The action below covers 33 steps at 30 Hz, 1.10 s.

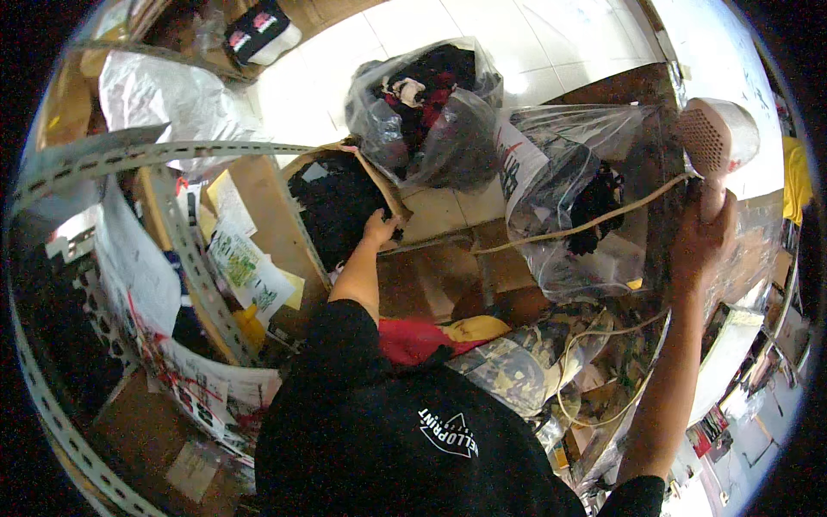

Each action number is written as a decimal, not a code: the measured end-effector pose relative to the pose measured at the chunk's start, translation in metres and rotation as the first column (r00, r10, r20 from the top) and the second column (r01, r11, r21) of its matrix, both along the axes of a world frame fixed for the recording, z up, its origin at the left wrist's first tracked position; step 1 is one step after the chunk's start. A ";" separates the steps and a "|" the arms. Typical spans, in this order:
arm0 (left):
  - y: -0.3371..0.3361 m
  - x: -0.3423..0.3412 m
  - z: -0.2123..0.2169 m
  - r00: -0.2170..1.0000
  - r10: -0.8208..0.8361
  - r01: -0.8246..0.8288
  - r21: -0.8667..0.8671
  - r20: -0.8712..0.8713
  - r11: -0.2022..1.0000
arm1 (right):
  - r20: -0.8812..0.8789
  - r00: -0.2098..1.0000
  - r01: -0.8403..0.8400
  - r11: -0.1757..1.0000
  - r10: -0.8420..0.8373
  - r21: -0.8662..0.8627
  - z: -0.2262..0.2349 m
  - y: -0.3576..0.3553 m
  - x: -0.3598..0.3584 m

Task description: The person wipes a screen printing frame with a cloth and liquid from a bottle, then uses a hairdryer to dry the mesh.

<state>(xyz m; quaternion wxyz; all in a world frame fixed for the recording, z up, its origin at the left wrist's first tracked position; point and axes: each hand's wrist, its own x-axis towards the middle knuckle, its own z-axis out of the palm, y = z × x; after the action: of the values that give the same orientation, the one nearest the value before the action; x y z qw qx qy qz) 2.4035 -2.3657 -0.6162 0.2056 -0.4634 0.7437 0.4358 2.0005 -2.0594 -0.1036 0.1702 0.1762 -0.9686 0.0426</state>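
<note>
My left hand (381, 229) reaches to the near right corner of an open cardboard box (398, 205) filled with black cloth (332, 202). Its fingers are curled together against the cloth and the box edge; what they pinch is too small to make out. Raised at the right, my right hand (711, 237) is wrapped round the handle of a pale hair dryer (719, 138). The dryer's perforated grille faces left, and its body is tilted over the workspace. Close by runs a beige cord (594, 221), stretching left across a clear plastic bag (551, 258).
A clear bag of dark and red clothes (422, 95) lies on the white tiled floor (568, 34). Slotted metal shelving (155, 155) curves along the left, with papers (250, 267) beside it. Camouflage cloth (525, 358) and red cloth (413, 340) lie near my body.
</note>
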 end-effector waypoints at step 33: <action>-0.134 0.086 -0.080 0.966 0.095 -0.091 -0.030 0.240 0.995 | -0.119 0.977 0.193 0.969 -0.175 0.154 -0.015 0.016 -0.017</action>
<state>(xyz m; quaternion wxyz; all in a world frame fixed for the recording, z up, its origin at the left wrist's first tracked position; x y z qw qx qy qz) 2.4890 -2.4999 -0.6964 0.2696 -0.5492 0.6947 0.3783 1.9837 -2.0434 -0.1182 0.2089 0.1010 -0.9707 -0.0629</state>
